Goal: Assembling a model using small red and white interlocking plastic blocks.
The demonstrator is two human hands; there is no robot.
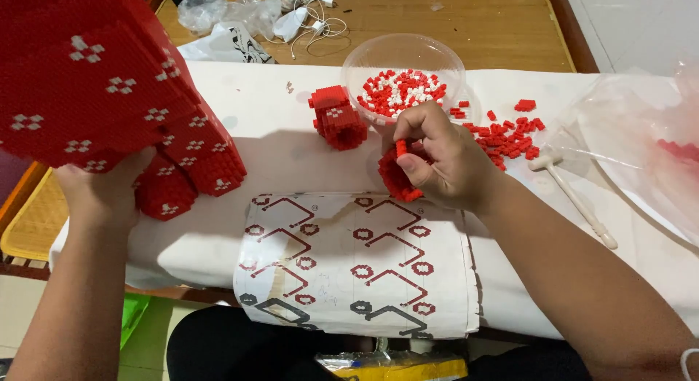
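- The right hand (444,159) is curled shut, thumb and fingertips pinching a small red brick (400,147).
- That brick sits right at the top edge of a round red block piece (394,178), which the same hand cups from the side.
- The piece rests near the middle of the white table cover (269,144), just above the patterned sheet (357,264).
- The left hand (102,191) is over at the left edge, fingers wrapped under a big red block model (109,82) with white flower dots.
- The model is tilted and lifted close to the camera; its lower part hangs just beside the left thumb.
- A second small red build (337,117) stands upright beyond the right hand, apart from it.
- Just behind that, a clear bowl (364,55) holds red and white bricks.
- Loose red bricks (506,133) lie scattered to the right of the bowl.
- A white mallet (575,199) lies near them, beside the right forearm.
- A clear plastic bag (626,144) sits at the far right edge.
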